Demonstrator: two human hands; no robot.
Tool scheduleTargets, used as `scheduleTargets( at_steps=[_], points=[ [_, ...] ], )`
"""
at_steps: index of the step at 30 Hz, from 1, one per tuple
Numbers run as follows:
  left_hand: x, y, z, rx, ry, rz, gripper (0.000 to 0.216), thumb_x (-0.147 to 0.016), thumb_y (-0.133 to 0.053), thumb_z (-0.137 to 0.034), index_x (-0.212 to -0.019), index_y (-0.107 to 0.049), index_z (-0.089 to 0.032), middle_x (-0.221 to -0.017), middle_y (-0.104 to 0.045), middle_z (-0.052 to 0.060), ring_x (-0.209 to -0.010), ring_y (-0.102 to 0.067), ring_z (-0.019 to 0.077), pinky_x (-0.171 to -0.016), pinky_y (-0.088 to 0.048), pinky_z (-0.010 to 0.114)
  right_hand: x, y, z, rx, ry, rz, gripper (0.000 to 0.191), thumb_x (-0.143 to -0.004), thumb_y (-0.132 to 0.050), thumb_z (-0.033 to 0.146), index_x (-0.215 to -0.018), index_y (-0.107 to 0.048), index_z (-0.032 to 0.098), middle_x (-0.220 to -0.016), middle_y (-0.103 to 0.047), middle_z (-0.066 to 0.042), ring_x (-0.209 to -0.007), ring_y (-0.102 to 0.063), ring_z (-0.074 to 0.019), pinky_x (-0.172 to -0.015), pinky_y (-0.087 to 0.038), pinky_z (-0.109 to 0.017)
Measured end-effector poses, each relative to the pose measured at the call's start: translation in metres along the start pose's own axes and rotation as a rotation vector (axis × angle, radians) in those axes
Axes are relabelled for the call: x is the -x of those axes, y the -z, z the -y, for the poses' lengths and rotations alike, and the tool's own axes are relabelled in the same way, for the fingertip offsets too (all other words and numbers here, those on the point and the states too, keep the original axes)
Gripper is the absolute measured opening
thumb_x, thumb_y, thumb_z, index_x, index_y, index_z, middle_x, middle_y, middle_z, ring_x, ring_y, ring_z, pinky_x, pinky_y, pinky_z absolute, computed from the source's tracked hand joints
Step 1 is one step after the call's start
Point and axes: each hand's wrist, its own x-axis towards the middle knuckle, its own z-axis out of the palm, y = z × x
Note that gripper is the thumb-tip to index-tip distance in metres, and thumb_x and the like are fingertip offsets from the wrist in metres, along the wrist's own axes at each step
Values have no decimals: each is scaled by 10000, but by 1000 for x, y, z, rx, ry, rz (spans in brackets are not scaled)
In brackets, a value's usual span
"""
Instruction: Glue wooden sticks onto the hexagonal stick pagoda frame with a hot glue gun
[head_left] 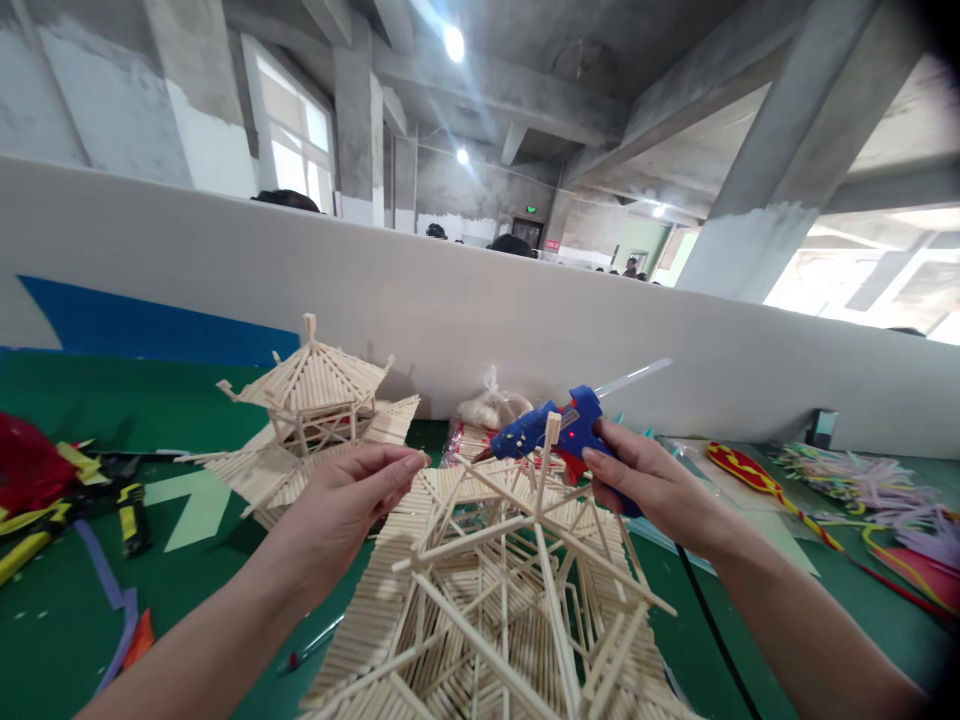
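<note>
My right hand (649,482) is wrapped round the handle of a blue hot glue gun (583,412). A clear glue stick (637,374) sticks out of its back, and the nozzle points left over an unroofed frame of wooden sticks (504,583). Fingertips pressed together, my left hand (346,492) is at the frame's upper left edge, near the nozzle; whatever it pinches is too small to make out. Behind that hand stands a small stick pavilion (319,383) with a peaked, slatted roof, its lower part hidden by the hand.
A white partition (450,300) rises behind the green table (45,640). Yellow-and-black pliers (133,520) lie at left near a red bag (30,465). Pastel strips (862,480) and a red-yellow braid (750,475) lie at right. The black cord (712,625) runs below my right arm.
</note>
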Motion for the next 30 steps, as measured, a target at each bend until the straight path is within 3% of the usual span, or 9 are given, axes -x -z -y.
scheduleTargets(
  at_steps=[11,30],
  points=[
    [0,2,0,-5,-12,33,296,-727,-627,-392,-563,-530,-167,-511,-316,-60,-506,-231,91,-463,-180,230,-3,-3,1,-5,20,-13,190,-893,-431,346,-787,-450,190,-546,-400,64,-470,-338,-66,-422,-217,-221],
    [0,1,-2,1,11,-20,249,-670,-679,-401,-616,-599,-171,-504,-331,-63,-505,-268,83,-470,-229,211,-4,-2,-1,50,15,-20,217,-891,-423,385,-808,-465,189,-546,-404,58,-475,-352,-72,-434,-242,-224]
  ],
)
